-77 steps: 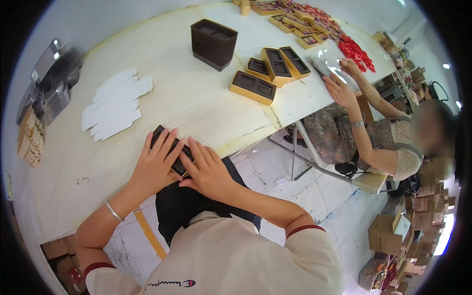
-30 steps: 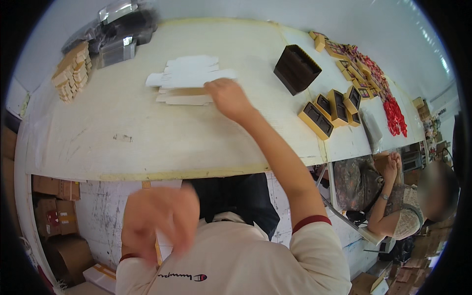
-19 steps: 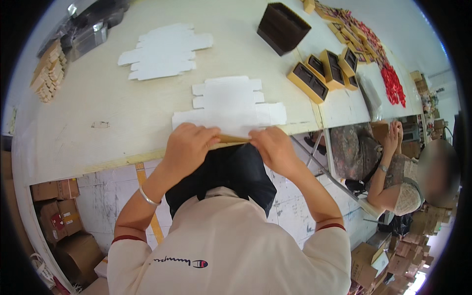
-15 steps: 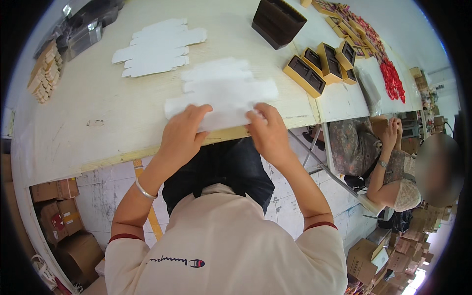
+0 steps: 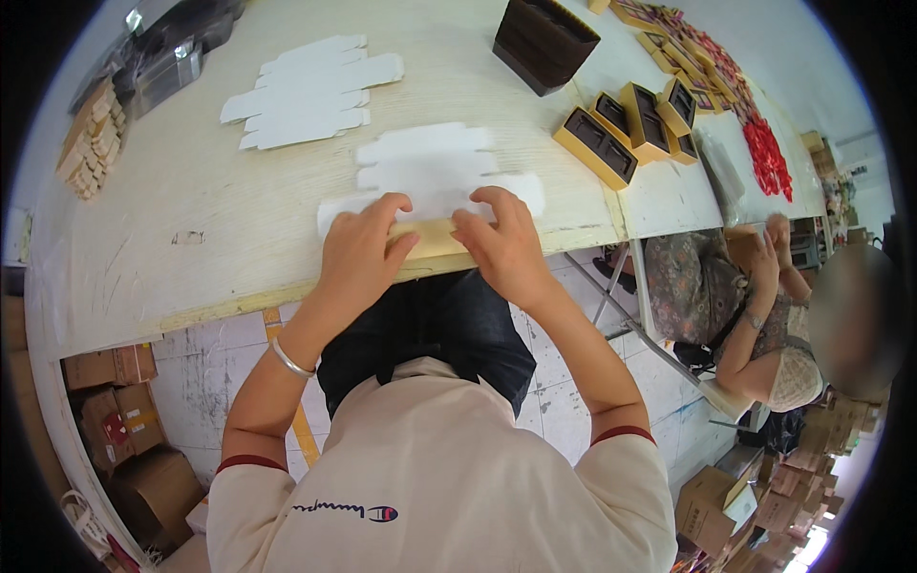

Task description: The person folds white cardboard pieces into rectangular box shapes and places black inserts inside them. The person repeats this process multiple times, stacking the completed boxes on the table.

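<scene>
The left hand point(image 5: 358, 250) and the right hand point(image 5: 503, 246) both lie on a flat white die-cut carton blank point(image 5: 435, 177) at the near edge of the pale wooden surface point(image 5: 172, 258). The blank lies unfolded, its tabbed flaps pointing toward the far edge, while its nearest strip sits under the fingers. Each hand's grip is spread, fingers apart and pressed flat on the card rather than closed around it; the thumbs sit near the surface's near edge, where a tan strip point(image 5: 432, 239) shows between the two hands. A silver bangle point(image 5: 289, 359) circles the left wrist.

Farther in, toward the far left corner, a loose stack of white carton blanks point(image 5: 310, 91) lies well apart from the hands. At the left edge stands a pile of small tan pieces point(image 5: 88, 141), with dark wrapped bundles point(image 5: 167, 62) just beyond it. Near the far edge sits a dark brown open box point(image 5: 544, 43), and to its right several gold-edged boxes with dark inserts point(image 5: 630, 129) stand close together. Red items point(image 5: 767, 158) are strewn along the right end. Beside that end, another person point(image 5: 764, 315) sits with hands raised.
</scene>
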`<state>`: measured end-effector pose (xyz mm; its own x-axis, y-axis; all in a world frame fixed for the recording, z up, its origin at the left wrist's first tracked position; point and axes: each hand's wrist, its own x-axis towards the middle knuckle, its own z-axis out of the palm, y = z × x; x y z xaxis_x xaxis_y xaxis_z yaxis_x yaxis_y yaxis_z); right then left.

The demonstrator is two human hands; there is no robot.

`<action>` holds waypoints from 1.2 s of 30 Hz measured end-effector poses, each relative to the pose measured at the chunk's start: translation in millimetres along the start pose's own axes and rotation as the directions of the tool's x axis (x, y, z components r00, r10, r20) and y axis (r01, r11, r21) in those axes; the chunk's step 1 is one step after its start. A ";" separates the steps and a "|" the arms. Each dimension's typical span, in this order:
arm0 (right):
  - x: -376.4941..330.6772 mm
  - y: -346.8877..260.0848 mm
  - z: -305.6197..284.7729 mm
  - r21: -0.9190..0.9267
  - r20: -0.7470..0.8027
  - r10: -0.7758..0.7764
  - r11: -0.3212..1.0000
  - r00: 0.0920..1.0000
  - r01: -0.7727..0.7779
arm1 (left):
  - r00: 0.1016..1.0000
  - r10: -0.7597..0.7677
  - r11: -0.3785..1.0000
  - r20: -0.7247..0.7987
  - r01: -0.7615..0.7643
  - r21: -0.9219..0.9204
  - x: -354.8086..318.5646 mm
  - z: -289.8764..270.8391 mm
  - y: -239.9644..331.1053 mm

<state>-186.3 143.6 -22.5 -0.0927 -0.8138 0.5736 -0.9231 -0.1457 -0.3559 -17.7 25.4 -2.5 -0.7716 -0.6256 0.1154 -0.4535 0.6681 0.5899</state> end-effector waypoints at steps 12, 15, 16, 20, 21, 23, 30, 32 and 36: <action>-28.5 -19.5 -3.2 -0.040 0.146 -0.089 0.995 0.985 0.096 | 0.922 0.383 0.923 -0.052 -0.384 -0.012 -25.5 11.9 -7.2; -3.6 -13.2 -8.3 -0.056 0.350 0.126 0.992 0.928 -0.114 | 0.947 0.298 0.953 0.117 -0.302 0.022 -2.7 3.9 -11.6; 3.8 -10.2 -5.3 -0.038 0.369 0.171 0.985 0.913 -0.169 | 0.942 0.332 0.938 0.042 -0.334 0.096 2.7 4.7 -12.0; 27.1 -8.4 -7.7 0.082 0.461 0.332 0.907 0.823 -0.412 | 0.938 0.330 0.906 -0.107 -0.283 0.316 5.3 4.6 9.4; 29.4 -9.0 -11.0 0.124 0.492 0.366 0.869 0.790 -0.479 | 0.951 0.287 0.908 -0.111 -0.234 0.348 -1.3 2.9 16.2; 16.8 -10.0 -0.3 0.423 0.539 0.367 0.660 0.758 -0.620 | 0.991 0.120 0.992 -0.052 -0.117 0.050 -11.3 3.9 20.3; -19.5 -7.1 -41.1 0.420 0.231 0.138 0.879 0.963 -0.227 | 0.992 0.099 0.993 0.082 -0.093 -0.075 5.2 -9.9 -11.7; -31.3 -3.0 -53.1 0.182 0.296 0.015 0.981 0.955 -0.072 | 0.979 0.169 0.983 0.118 -0.160 -0.086 15.3 -12.9 -16.1; -52.1 -2.3 -38.0 0.013 0.321 -0.157 0.987 0.934 0.161 | 0.923 0.337 0.942 0.185 -0.332 -0.054 39.6 -10.8 -16.8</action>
<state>-193.5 207.7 -23.5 0.1782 -0.9177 0.3550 -0.9209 -0.2827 -0.2686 -35.8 -15.0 0.8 -0.9476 -0.2781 0.1571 -0.1462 0.8151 0.5606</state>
